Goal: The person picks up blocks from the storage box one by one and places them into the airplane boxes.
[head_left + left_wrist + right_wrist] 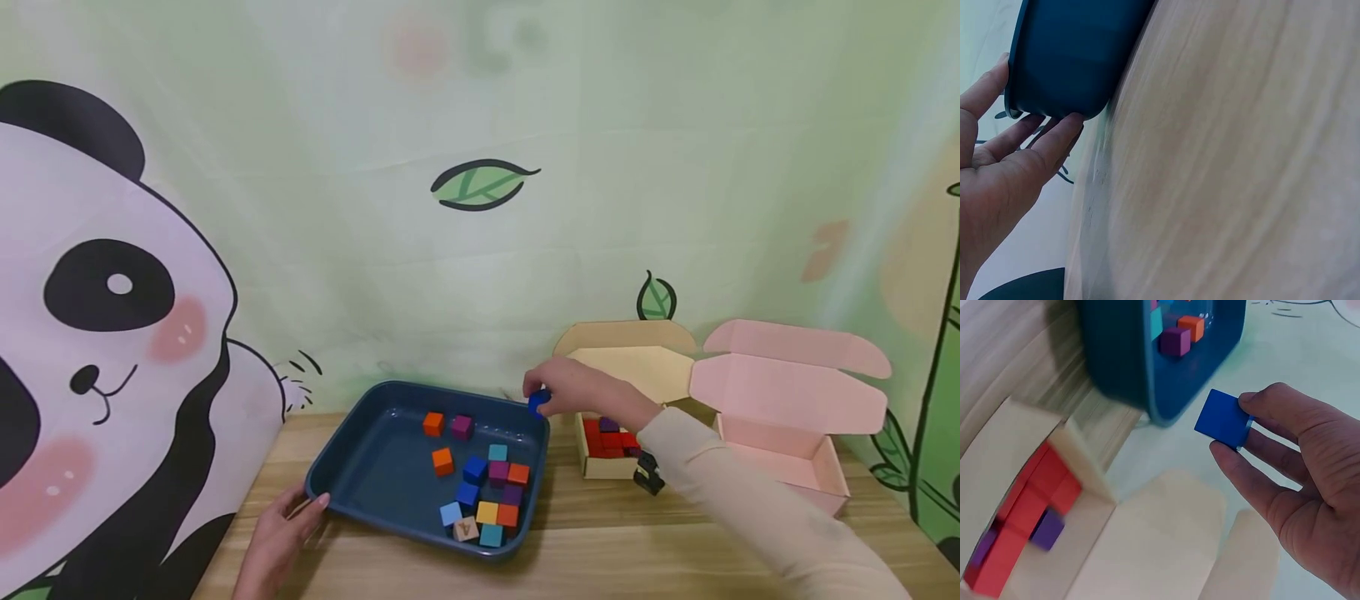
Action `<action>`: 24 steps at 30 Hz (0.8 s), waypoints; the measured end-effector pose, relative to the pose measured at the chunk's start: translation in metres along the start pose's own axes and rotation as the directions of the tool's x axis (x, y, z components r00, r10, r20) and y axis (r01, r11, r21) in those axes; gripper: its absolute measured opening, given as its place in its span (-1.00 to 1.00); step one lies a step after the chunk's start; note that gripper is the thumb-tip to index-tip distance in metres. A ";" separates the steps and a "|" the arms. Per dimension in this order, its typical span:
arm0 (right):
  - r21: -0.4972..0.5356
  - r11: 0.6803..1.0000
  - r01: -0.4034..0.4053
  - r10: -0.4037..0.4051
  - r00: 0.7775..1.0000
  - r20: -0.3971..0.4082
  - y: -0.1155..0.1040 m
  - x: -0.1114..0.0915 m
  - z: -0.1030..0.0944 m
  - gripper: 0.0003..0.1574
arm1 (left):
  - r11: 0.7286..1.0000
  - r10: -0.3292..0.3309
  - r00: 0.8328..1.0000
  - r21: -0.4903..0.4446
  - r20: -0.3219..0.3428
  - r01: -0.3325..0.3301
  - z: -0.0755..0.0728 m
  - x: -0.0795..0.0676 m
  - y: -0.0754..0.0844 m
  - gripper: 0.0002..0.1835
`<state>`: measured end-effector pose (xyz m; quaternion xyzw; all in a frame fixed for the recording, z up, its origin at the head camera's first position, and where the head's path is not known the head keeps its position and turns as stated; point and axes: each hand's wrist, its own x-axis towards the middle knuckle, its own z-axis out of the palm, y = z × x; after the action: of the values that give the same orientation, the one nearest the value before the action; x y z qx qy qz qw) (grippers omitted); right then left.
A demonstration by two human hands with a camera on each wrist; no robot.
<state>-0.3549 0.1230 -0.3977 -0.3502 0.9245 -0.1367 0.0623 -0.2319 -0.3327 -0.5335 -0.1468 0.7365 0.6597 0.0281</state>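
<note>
blue in the head view, the cube point(538, 404) is pinched in the right hand point(576, 386) by the far right corner of the tray point(375, 479). left wrist view: the left hand point(1010, 162) grips the near left corner, thumb at the rim. right wrist view: the cube looks light, stiff; opposite faces suit a hold.

a staged tabletop point(600, 542), panda-printed backdrop point(322, 208) behind

We log blue cube point(1224, 419): plain smooth faces, tilted, pinched in air near far right corner of tray point(382, 479), apart from rim. Tray dark blue, round-cornered, on bench point(600, 542), coloured cubes point(474, 470) inside bunched mostly toward near right.
</note>
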 end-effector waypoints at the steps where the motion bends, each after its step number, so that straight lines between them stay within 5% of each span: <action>1: -0.002 1.000 -0.005 0.005 1.000 0.000 0.003 -0.003 -0.001 -0.71 | 1.000 -0.001 1.000 -0.001 0.001 0.001 0.000 0.000 0.000 -0.09; 10: -0.055 0.998 0.028 -0.029 0.999 -0.035 0.036 -0.030 -0.005 -0.78 | 1.000 0.004 1.000 0.003 0.005 -0.004 -0.001 -0.002 0.000 -0.10; 24: -0.096 0.994 -0.056 0.054 0.998 -0.021 0.073 -0.061 0.000 -0.80 | 1.000 -0.008 1.000 0.009 0.007 0.008 -0.001 0.000 0.000 -0.09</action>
<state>-0.3554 0.2165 -0.4179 -0.3259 0.9399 -0.0932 0.0405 -0.2316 -0.3342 -0.5335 -0.1473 0.7388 0.6568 0.0342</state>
